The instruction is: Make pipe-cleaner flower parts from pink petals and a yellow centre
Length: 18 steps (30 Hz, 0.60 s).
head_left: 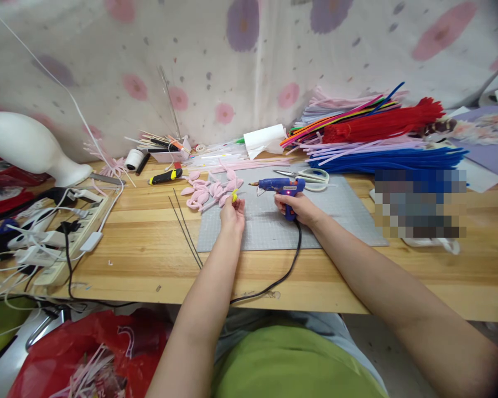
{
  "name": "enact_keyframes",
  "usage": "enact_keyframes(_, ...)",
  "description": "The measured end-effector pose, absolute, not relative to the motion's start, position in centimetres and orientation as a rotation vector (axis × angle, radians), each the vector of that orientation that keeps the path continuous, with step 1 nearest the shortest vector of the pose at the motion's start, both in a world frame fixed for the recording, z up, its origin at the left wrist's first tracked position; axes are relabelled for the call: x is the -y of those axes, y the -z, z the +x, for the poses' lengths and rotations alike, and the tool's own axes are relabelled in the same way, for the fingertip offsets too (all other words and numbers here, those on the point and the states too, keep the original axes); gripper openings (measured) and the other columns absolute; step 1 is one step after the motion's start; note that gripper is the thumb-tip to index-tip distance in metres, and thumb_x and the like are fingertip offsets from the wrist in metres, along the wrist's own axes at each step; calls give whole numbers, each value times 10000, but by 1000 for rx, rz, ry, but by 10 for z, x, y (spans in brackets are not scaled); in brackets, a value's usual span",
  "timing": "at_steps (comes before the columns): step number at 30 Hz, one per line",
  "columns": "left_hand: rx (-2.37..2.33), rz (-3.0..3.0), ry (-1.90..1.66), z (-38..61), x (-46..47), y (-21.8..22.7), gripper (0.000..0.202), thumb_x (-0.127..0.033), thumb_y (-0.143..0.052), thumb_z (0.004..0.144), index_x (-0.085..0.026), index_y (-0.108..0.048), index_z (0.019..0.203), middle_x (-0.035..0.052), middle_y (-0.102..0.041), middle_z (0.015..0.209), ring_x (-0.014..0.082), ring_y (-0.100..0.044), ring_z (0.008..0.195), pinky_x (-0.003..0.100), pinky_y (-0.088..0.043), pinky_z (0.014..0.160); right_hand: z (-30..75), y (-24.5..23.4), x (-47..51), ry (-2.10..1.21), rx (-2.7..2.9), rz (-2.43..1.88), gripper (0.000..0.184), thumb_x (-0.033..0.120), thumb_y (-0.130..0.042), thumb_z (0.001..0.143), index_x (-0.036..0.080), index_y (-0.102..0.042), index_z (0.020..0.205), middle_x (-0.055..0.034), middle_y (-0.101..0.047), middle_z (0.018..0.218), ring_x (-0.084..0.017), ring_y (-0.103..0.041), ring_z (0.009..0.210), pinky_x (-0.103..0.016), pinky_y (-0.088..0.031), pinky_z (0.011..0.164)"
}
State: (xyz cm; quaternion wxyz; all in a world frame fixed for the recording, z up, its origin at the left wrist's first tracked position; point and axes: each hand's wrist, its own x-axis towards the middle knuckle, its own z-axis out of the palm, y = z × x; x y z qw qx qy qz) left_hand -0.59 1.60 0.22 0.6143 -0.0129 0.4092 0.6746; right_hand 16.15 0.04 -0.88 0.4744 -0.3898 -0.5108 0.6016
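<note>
My right hand (pixel 292 205) is wrapped round the handle of a blue hot glue gun (pixel 274 184), whose nozzle points left above the grey cutting mat (pixel 336 221). A small red light glows on the gun's body. In my left hand (pixel 233 214) the fingers pinch a small yellow piece (pixel 234 195), too small to make out its kind. Just beyond that hand lie several pink looped petal shapes (pixel 199 193), apparently of pipe cleaner. Scissors (pixel 302 176) with pale handles rest behind the glue gun.
Bundles of blue pipe cleaners (pixel 385 159) and red pipe cleaners (pixel 385 121) lie at the back right. A yellow-black utility knife (pixel 166 176) and two thin dark wires (pixel 185 226) are left of the mat. A crowded power strip (pixel 77 237) stands further left. The gun's black cord (pixel 288 271) crosses the table's front edge.
</note>
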Motion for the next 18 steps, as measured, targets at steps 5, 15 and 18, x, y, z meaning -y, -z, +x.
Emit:
enact_keyframes(5, -952, -18, -1552, -6, -16, -2, 145, -86, -494, 773, -117, -509, 633, -49, -506, 517, -2, -473, 432, 100, -468, 501, 161, 8, 0, -1493, 1140, -988, 282, 383, -703, 596, 167, -552, 697, 10, -543, 615, -68, -435, 499, -208, -371, 453)
enact_keyframes(15, -966, -10, -1556, -5, -15, -4, 145, -74, -494, 765, -119, -512, 628, -47, -505, 524, 2, -478, 445, 101, -463, 507, 164, 8, -3, -1524, 1174, -938, 692, 808, -282, 639, 195, -537, 836, -59, -606, 759, -106, -488, 539, -218, -398, 434)
enact_keyframes(18, -960, -10, -1560, -5, -14, -4, 143, -80, -492, 769, -118, -511, 633, -48, -504, 519, 3, -478, 443, 104, -462, 506, 164, 7, -4, -1544, 1153, -898, 683, 801, -288, 646, 193, -539, 830, -59, -609, 767, -103, -488, 533, -222, -405, 439)
